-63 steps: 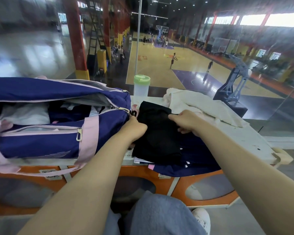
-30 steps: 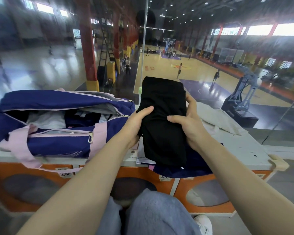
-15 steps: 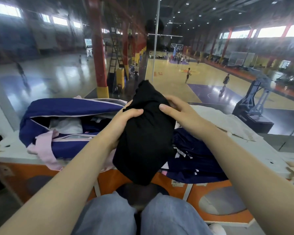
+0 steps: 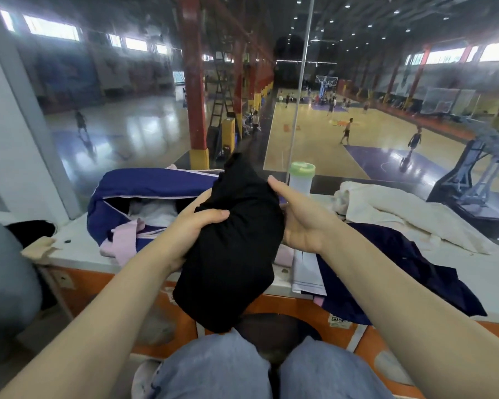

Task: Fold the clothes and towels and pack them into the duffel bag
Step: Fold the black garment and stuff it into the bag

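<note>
A folded black garment (image 4: 236,254) is gripped by curled fingers of the left hand (image 4: 190,228) and right hand (image 4: 297,217), near the open duffel bag (image 4: 144,188).

Indoor basketball court (image 4: 314,139), red pillar (image 4: 195,82), high windows (image 4: 51,27).

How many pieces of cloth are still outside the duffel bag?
3: a black garment gripped by the left hand and right hand, a navy garment and a cream towel on the counter. Others may be hidden.
</note>
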A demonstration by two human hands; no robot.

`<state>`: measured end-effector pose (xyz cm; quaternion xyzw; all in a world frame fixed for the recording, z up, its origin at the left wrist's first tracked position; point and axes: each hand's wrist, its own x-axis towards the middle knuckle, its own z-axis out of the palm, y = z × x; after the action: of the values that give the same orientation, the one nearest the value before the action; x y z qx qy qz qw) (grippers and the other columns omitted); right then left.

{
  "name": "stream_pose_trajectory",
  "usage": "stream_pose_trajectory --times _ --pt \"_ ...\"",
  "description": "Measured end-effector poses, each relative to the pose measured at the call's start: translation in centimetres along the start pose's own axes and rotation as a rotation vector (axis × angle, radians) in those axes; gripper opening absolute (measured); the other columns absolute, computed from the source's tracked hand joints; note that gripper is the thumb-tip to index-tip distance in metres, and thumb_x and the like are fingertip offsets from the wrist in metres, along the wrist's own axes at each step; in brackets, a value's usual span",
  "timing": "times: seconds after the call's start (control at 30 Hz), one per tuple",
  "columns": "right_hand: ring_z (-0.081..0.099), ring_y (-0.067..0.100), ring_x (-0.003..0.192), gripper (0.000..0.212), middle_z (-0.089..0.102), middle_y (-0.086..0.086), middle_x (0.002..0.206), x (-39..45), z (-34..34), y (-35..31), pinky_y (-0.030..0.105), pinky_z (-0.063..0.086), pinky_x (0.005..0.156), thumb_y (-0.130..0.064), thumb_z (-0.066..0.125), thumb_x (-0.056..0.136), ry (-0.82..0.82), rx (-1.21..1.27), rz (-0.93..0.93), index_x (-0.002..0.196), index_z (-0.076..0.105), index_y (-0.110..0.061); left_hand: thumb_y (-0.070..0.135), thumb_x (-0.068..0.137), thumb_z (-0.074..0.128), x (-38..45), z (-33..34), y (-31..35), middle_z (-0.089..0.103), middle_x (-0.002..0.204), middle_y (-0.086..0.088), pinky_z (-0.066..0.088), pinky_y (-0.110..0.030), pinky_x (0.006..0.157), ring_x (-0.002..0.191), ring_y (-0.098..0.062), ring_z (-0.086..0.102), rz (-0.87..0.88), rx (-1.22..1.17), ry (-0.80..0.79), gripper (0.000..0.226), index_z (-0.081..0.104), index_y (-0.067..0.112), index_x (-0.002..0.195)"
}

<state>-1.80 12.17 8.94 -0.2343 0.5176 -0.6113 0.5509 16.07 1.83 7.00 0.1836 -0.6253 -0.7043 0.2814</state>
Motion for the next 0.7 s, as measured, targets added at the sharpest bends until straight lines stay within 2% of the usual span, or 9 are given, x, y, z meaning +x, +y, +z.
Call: stream_pose_trajectory --times 0.07,0.17,0.27,0.37,0.43,0.5,0.57,0.63,0.7 --pt "0.068 0.022 0.106 0.04 0.072 0.009 0.113 1.0 1.1 0.6 0.034 0.055 0.087 -0.041 0.068 0.087 0.028 -0.056 -0.028 0.117 0.069 -0.014 0.004 0.079 0.063 -0.4 -1.0 -0.3 0.068 0.122 0.002 0.046 -0.035 0.095 0.112 -0.019 0.065 -0.021 0.003 0.028 0.054 0.059 0.025 0.128" --pt "0.069 0.018 0.097 0.023 0.074 0.005 0.104 3.3 2.4 1.8 0.028 0.054 0.088 -0.018 0.071 0.085 0.241 -0.227 -0.365 0.109 0.069 -0.015 0.006 0.089 0.059 -0.5 -2.7 -0.9 0.071 0.115 0.001 0.048 -0.033 0.09 0.106 -0.018 0.067 -0.076 0.084 0.139 0.038 0.063 0.027 0.121" --pt "0.058 0.005 0.086 0.029 0.062 -0.011 0.093 5.0 3.9 2.6 0.009 0.042 0.068 -0.013 0.068 0.086 0.407 -0.607 -0.598 0.113 0.058 -0.017 0.016 0.087 0.065 -0.1 -4.9 -1.8 0.071 0.11 -0.002 0.05 -0.038 0.093 0.1 -0.02 0.068 -0.126 0.255 0.27 0.027 0.063 0.024 0.113" --pt "0.055 0.011 0.094 0.032 0.059 -0.007 0.102 6.6 5.1 3.6 0.016 0.038 0.076 -0.006 0.06 0.088 0.338 -0.91 -0.75 0.116 0.05 -0.017 0.03 0.078 0.068 0.2 -6.5 -2.6 0.07 0.103 0.004 0.049 -0.038 0.093 0.098 -0.017 0.065 -0.122 0.462 0.371 0.034 0.058 0.029 0.11" --pt "0.057 0.015 0.103 0.039 0.059 -0.004 0.114 7.6 5.6 4.2 0.025 0.043 0.088 -0.002 0.056 0.086 0.272 -1.074 -0.813 0.121 0.048 -0.019 0.023 0.083 0.065 0.3 -6.8 -3.1 0.067 0.103 0.007 0.047 -0.033 0.086 0.095 -0.012 0.062 -0.087 0.576 0.406 0.032 0.052 0.028 0.112" --pt "0.059 0.02 0.106 0.058 0.059 -0.001 0.121 8.0 5.9 4.5 0.035 0.048 0.092 0.0 0.053 0.082 0.222 -1.176 -0.78 0.132 0.04 -0.024 0.02 0.085 0.062 0.3 -6.9 -3.6 0.063 0.107 0.008 0.046 -0.035 0.088 0.098 -0.013 0.06 -0.073 0.661 0.409 0.041 0.045 0.028 0.121" --pt "0.061 0.023 0.101 0.078 0.061 0.004 0.12 8.1 6.0 4.1 0.033 0.049 0.082 -0.003 0.055 0.08 0.177 -1.199 -0.666 0.148 0.023 -0.025 0.02 0.082 0.061 0.4 -7.0 -4.1 0.063 0.111 0.007 0.047 -0.041 0.096 0.103 -0.015 0.061 -0.065 0.694 0.377 0.047 0.043 0.028 0.125" --pt "0.059 0.024 0.112 0.091 0.06 0.005 0.127 8.5 5.8 3.3 0.026 0.042 0.081 -0.021 0.067 0.082 0.141 -1.203 -0.504 0.154 0.011 -0.02 0.016 0.084 0.06 0.4 -7.2 -4.6 0.063 0.112 0.007 0.047 -0.042 0.097 0.104 -0.013 0.061 -0.056 0.704 0.346 0.046 0.045 0.028 0.126" --pt "0.044 0.023 0.134 0.104 0.043 0.001 0.148 9.0 5.4 2.3 0.028 0.037 0.096 -0.051 0.072 0.077 0.086 -1.239 -0.322 0.155 0.012 -0.02 0.014 0.086 0.059 0.4 -7.3 -4.7 0.063 0.111 0.008 0.047 -0.04 0.096 0.104 -0.012 0.061 -0.053 0.686 0.331 0.044 0.046 0.03 0.125"
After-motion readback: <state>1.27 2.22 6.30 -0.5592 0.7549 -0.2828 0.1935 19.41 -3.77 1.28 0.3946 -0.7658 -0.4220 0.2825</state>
